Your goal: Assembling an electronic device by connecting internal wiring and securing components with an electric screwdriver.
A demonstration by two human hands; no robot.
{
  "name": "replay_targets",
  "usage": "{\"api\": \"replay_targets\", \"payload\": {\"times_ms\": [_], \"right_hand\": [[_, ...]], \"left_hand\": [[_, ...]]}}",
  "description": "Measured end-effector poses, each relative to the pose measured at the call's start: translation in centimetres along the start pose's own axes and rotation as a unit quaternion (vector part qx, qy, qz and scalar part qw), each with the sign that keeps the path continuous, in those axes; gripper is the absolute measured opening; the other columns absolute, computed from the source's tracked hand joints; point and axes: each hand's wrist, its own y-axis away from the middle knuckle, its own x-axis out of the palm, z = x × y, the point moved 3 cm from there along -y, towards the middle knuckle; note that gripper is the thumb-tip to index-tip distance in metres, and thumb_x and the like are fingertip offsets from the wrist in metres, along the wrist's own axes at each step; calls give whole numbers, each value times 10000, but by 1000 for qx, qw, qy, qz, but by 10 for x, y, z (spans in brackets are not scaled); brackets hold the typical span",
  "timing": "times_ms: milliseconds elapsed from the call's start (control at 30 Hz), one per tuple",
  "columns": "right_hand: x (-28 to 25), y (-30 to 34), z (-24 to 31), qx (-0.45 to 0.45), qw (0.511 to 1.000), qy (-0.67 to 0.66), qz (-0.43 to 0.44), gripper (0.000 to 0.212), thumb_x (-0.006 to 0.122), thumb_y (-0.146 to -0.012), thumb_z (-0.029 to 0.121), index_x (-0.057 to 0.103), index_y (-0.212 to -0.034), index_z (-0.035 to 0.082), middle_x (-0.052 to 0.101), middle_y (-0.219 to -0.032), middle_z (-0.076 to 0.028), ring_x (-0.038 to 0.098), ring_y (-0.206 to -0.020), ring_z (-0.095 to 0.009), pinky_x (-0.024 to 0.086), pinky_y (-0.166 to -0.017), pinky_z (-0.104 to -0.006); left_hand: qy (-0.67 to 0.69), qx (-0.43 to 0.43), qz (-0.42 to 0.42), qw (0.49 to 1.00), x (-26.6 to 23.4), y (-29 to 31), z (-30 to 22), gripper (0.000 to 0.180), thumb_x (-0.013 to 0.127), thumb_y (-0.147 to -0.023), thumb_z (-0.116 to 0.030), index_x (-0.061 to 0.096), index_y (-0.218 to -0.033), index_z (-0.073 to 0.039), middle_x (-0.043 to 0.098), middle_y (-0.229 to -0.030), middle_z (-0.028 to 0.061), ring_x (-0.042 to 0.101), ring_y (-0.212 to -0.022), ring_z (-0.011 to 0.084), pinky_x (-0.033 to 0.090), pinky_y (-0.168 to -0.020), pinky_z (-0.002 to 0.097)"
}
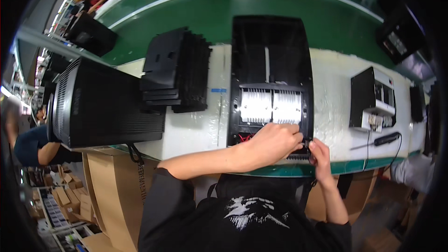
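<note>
The black casing (272,79) lies lengthwise away from the bench's near edge; left hand (270,142) and right hand (319,153) pinch a small part at its near right corner.

Open black housing flat on my white bench

I see the black housing (270,65) lying flat, long side running away from me, its near end at the bench edge. Two white finned blocks (270,106) sit side by side inside it, with red wiring (243,137) showing just below them.
</note>
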Motion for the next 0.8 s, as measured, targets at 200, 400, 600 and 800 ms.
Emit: {"api": "replay_targets", "payload": {"times_ms": [200, 400, 600, 800], "right_hand": [[-7, 8, -3, -54, 998, -14, -42, 325, 488, -899, 277, 453, -654, 67, 390, -542, 25, 340, -478, -47, 248, -439, -201], [-6, 6, 3, -76, 995, -7, -60, 326, 439, -929, 279, 483, -720, 33, 425, -591, -3, 374, -485, -69, 317, -462, -205], [-7, 10, -9, -134, 990, 32, -39, 305, 420, -936, 214, 494, -751, -16, 421, -689, -15, 380, -524, -62, 345, -484, -206], [-19, 25, -2, -142, 988, 66, -9, 317, 454, -911, 213, 519, -764, -61, 460, -772, -41, 396, -520, -75, 336, -472, -214]], "left_hand": [[21, -103, -254, 962, -54, 54, 16, 128, 604, -778, -46, 632, -896, -4, 617, -907, 125, 599, -858, 246, 480, -756, 311], [130, -183, -374, 900, -37, 90, 41, 517, 568, -760, -54, 430, -1256, -6, 329, -1376, 190, 320, -1284, 287, 267, -1042, 369], [471, -194, -376, 774, -20, 88, 61, 819, 443, -598, 136, 224, -1379, 24, 200, -1459, 148, 183, -1359, 245, 138, -1103, 321], [497, -199, -323, 781, -16, 85, 55, 878, 349, -519, 189, 221, -1374, 41, 177, -1463, 154, 140, -1370, 231, 89, -1113, 316]]}}
